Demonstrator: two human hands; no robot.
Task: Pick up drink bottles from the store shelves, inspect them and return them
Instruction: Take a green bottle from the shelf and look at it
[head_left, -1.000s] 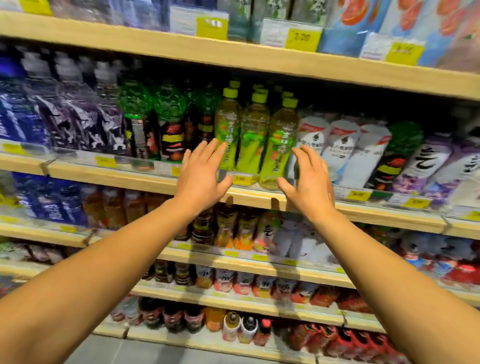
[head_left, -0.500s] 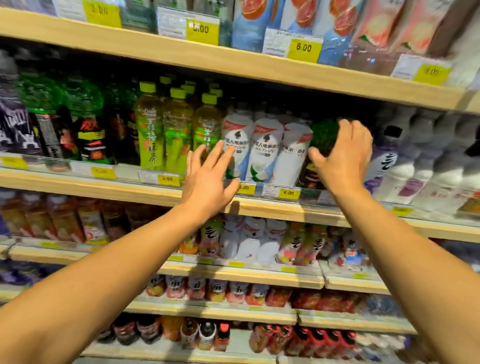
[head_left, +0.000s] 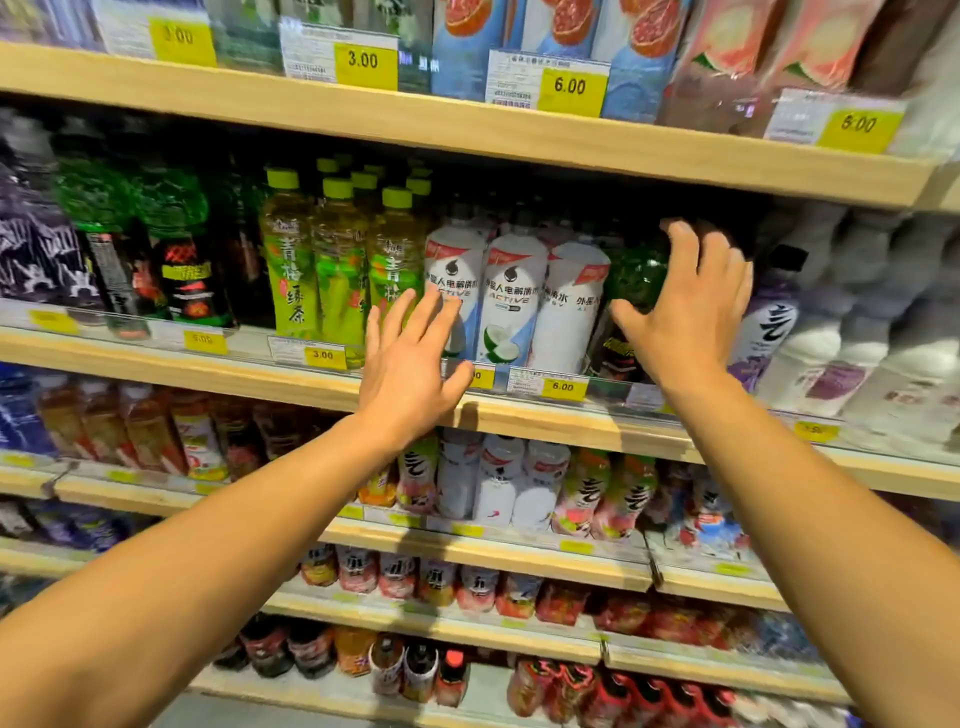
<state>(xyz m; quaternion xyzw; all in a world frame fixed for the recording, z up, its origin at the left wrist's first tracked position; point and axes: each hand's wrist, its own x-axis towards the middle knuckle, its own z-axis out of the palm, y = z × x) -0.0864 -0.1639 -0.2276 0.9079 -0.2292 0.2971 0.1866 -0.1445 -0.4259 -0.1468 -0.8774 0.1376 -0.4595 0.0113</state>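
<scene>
Before wooden store shelves (head_left: 519, 140) packed with drinks, a person reaches forward with both bare arms. Left hand (head_left: 410, 364), fingers straight and spread, holding nothing, hovers at the front edge of the second shelf from the top, in front of a white-and-blue bottle (head_left: 511, 306) marked "ACTIVE" and beside green tea bottles (head_left: 296, 260) with lime caps. Right hand (head_left: 685, 306), fingers also spread and empty, is raised over a dark green-topped bottle (head_left: 636, 275) standing between the white bottles and a purple-labelled bottle (head_left: 769, 327); whether it touches the bottle cannot be told. Yellow price tags (head_left: 563, 387) reading 3.00 and 6.00 line the shelf edges. Lower shelves hold rows of red and pink bottles (head_left: 467, 587).
</scene>
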